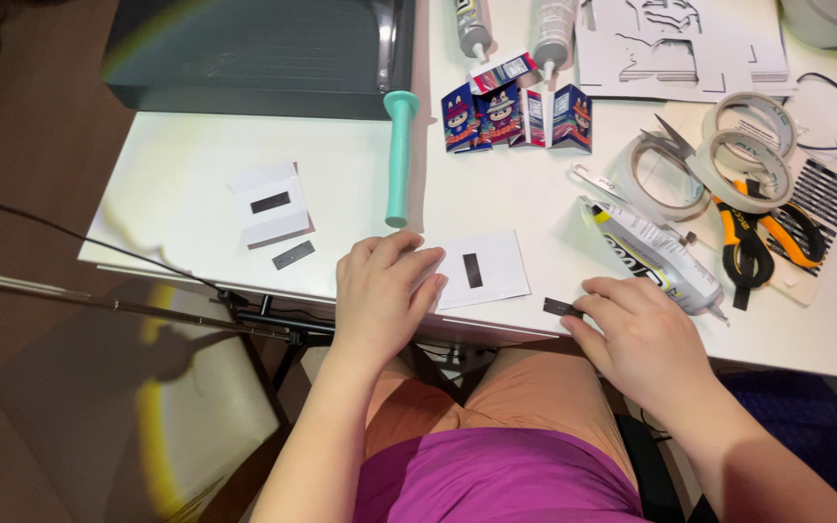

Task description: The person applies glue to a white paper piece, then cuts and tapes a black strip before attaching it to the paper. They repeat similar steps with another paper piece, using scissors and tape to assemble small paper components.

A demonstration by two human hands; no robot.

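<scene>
Left hand: the left hand (pixel 380 295) lies palm down at the near edge of the white worktop (pixel 196 184), fingers loosely curled and together, pressing on the left end of a white rectangular paper card (pixel 496 271); it grips nothing.
White card: flat on the worktop by the near edge, between the two hands, its long axis running left to right, slightly tilted.
Strip on card: a short black rectangular strip (pixel 473 270) sits mid-card, long axis pointing away from the person, just right of the left hand's fingertips and apart from them.
Right hand: the right hand (pixel 641 334) rests at the near edge, fingers bent; its fingertips touch a small loose black strip (pixel 560 307). Whether it pinches the strip or only touches it, I cannot tell.
Loose strip: lies flat, long axis roughly left to right, poking out leftward from the right hand's fingertips, just right of the card.
Glue tube: a white squeeze tube with black print (pixel 646 257) lies diagonally just beyond the right hand.
Far-left card: another white card bearing a black strip (pixel 270 202), with a loose dark strip (pixel 294 255) beside it, lies well left of the left hand.
Cutter handle: a mint-green handle (pixel 399 160) points toward the person.
</scene>
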